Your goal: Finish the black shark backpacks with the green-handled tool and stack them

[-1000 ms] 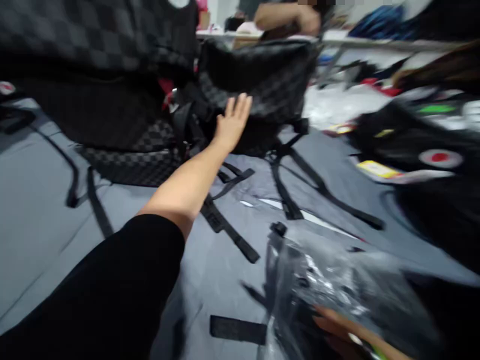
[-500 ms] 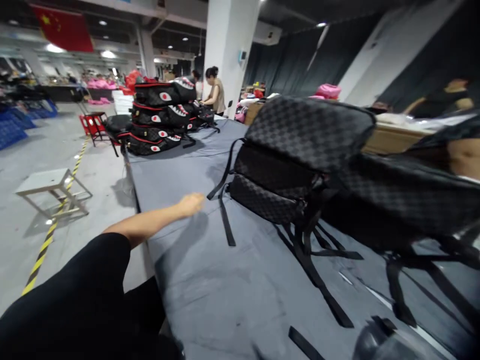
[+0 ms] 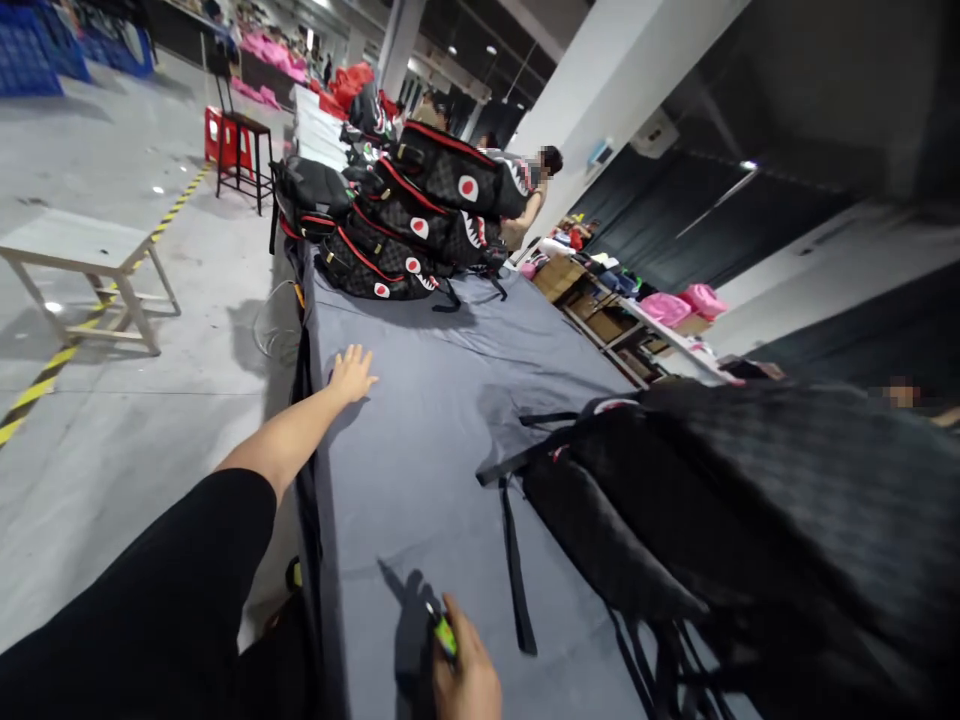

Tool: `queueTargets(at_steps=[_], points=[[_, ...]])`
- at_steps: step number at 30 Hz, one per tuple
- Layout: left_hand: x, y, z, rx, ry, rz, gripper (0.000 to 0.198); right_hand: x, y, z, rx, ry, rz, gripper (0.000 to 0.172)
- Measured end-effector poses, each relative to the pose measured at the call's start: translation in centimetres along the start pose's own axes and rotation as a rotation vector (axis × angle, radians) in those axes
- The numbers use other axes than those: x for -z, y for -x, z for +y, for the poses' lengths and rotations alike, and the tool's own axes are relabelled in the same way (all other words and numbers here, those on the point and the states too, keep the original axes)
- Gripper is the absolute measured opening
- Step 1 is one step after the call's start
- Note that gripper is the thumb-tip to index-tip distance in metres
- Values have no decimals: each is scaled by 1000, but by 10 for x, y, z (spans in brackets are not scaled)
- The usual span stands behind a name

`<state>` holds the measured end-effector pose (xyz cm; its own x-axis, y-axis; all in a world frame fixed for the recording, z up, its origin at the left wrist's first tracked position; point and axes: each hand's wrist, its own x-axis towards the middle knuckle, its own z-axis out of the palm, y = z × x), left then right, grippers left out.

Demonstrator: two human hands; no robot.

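Note:
My left hand (image 3: pixel 351 373) reaches out with fingers spread, flat on the near edge of the long grey-covered table (image 3: pixel 420 420), holding nothing. My right hand (image 3: pixel 466 672) is at the bottom of the view, closed round a small green and yellow object (image 3: pixel 444 632) that I cannot name. A black checkered backpack (image 3: pixel 750 520) lies on the table to the right of both hands, its black straps (image 3: pixel 514 560) trailing toward my right hand.
A stack of black shark-face backpacks (image 3: pixel 420 220) sits at the table's far end, with a person (image 3: pixel 536 195) behind it. A white low bench (image 3: pixel 82 265) and a red stool (image 3: pixel 236 140) stand on the concrete floor at left. Shelves with pink bags (image 3: pixel 660 320) are beyond the table.
The view has swung left along the table. My left hand left the checkered backpack, went to the table edge and opened flat. My right hand no longer holds the clear plastic bag.

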<state>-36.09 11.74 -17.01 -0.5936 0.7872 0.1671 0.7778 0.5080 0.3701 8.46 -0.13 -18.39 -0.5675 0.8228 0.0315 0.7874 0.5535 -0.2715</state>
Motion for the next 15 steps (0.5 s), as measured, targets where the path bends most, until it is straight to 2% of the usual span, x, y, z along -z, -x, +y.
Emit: queueTargets(at_steps=[2, 4, 7, 9, 12, 15], points=[[-13, -36, -7, -1, 30, -10, 56, -17, -74, -30, 89, -1, 41, 42], [-17, -75, -16, 2, 44, -6, 60, -32, -142, -61, 149, -2, 69, 39], [-5, -141, -38, 31, 13, 50, 65, -56, -211, -93, 201, 12, 87, 38], [11, -187, -54, 53, -41, 92, 68, -75, -230, -97, 231, 44, 76, 40], [28, -247, -75, 56, -140, 114, 72, -98, -230, -87, 228, 78, 50, 48], [20, -290, -90, 88, -220, 123, 95, -108, -220, -79, 208, 93, 45, 53]])
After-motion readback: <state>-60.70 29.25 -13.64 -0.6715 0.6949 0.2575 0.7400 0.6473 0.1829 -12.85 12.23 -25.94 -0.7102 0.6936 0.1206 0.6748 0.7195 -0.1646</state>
